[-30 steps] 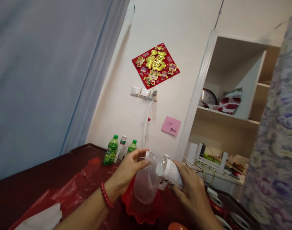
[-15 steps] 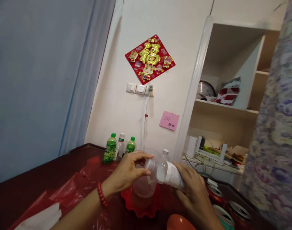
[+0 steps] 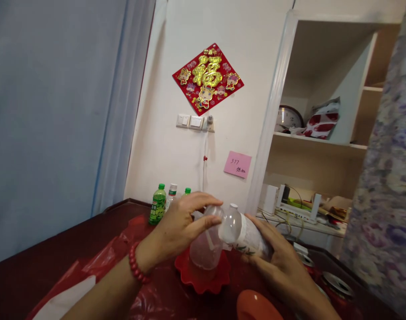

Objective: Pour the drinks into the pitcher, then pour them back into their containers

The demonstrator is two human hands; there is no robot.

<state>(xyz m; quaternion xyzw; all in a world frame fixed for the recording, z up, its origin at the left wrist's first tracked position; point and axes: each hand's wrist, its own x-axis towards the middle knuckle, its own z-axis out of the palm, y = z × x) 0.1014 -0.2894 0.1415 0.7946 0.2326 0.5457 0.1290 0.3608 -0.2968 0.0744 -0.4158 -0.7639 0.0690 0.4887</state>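
Observation:
My right hand (image 3: 276, 255) grips a clear plastic bottle (image 3: 251, 238) with a white label, tilted so that its neck end points left. My left hand (image 3: 181, 222), with a red bead bracelet (image 3: 136, 266) at the wrist, has its thumb and forefinger curled round that neck end. Whether a cap is on it, I cannot make out. Just below stands a clear plastic container (image 3: 204, 255) in a red scalloped dish (image 3: 203, 284). Behind the held bottle shows the top of another clear bottle (image 3: 234, 211).
Green drink bottles (image 3: 157, 204) and a clear one (image 3: 172, 195) stand by the wall. Red plastic bags (image 3: 106, 262) and a white sheet (image 3: 68, 300) lie at left. An orange rounded object (image 3: 256, 306) is at front, with opened cans (image 3: 338, 286) at right. A router (image 3: 296, 209) stands on the shelf.
Both hands and the bottle have shifted slightly right in view. My left fingertips have moved closer to the bottle's body. The scene has shifted a little as the camera turned.

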